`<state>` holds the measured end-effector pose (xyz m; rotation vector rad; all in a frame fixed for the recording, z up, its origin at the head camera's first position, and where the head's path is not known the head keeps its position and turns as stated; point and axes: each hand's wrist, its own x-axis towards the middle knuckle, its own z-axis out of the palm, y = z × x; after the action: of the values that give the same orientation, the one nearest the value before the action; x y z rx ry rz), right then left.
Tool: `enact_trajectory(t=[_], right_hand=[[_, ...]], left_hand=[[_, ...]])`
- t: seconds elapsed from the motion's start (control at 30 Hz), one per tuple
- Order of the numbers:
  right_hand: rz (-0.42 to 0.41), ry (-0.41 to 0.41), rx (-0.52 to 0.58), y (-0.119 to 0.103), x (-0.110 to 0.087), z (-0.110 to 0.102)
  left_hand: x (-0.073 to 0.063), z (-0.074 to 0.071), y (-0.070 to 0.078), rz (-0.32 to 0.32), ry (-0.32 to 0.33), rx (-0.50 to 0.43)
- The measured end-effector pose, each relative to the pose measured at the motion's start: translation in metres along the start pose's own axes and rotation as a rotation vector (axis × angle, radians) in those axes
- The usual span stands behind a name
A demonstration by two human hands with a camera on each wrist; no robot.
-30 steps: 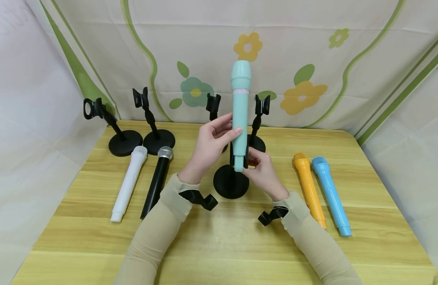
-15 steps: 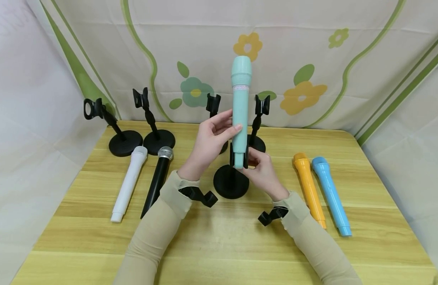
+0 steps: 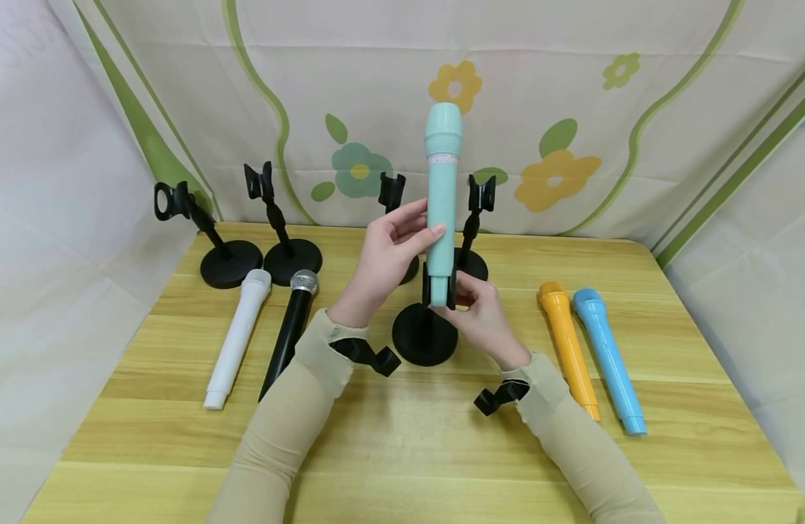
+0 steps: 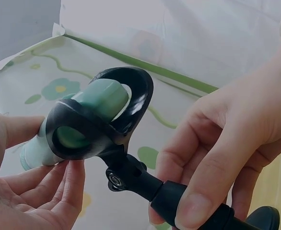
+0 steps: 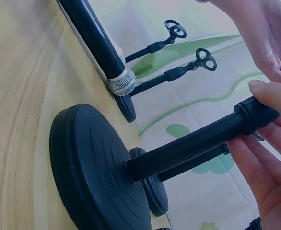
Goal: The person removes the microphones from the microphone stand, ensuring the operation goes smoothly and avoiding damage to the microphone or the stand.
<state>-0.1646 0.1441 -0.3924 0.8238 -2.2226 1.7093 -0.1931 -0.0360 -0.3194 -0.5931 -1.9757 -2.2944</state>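
A mint-green microphone stands head up at the middle of the head view. My left hand holds its body between thumb and fingers. In the left wrist view, the microphone's narrow tail sits inside the black clip of a desk stand, the clip's two sides around it. My right hand grips the stand's stem just under the clip joint; the right wrist view shows thumb and fingers around the stem. The stand's round base rests on the wooden table.
White and black microphones lie at left, orange and blue ones at right. Behind stand several more black stands, including one far left and one behind my right hand. A flowered curtain hangs behind the table.
The mint-green microphone has shifted slightly upward in the head view, its tail moving up within the clip, and my left hand has risen with it. My right hand stays on the stem.
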Motion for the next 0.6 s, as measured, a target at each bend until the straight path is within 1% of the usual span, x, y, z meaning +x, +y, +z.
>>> enact_trajectory(t=[0.17, 0.4, 0.6], right_hand=[[0.0, 0.004, -0.004, -0.001, 0.0, 0.0], [0.011, 0.009, -0.012, 0.028, -0.002, 0.001], [-0.008, 0.02, 0.008, 0.033, -0.003, 0.001]], left_hand=[[0.001, 0.0, 0.001, -0.003, 0.009, 0.004], [0.004, 0.0, 0.003, -0.002, 0.017, 0.009], [0.005, 0.0, 0.003, -0.012, 0.012, 0.012]])
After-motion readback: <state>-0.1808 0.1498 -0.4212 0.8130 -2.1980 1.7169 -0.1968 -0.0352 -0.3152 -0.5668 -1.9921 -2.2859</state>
